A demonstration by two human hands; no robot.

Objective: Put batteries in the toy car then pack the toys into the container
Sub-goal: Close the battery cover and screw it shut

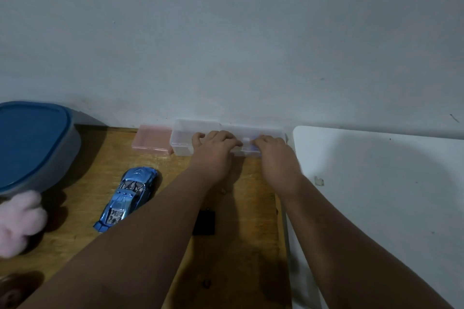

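Observation:
A shiny blue toy car (pixel 128 195) lies on the wooden table (pixel 82 238), left of my forearms. A clear plastic box (pixel 183 137) stands against the wall at the table's far edge. My left hand (pixel 213 150) and my right hand (pixel 276 155) both rest on the box's front edge, fingers curled over it around a small latch between them. A grey container with a blue lid (pixel 32 148) sits at the far left. A pink plush toy (pixel 20 223) lies in front of the container. What the clear box holds is hidden.
A pink plastic box (pixel 153 142) sits left of the clear box. A small black flat piece (pixel 204 222) lies between my forearms. A white table (pixel 376 195) adjoins on the right, with a tiny pale part (pixel 319 180) on it. The wall rises right behind.

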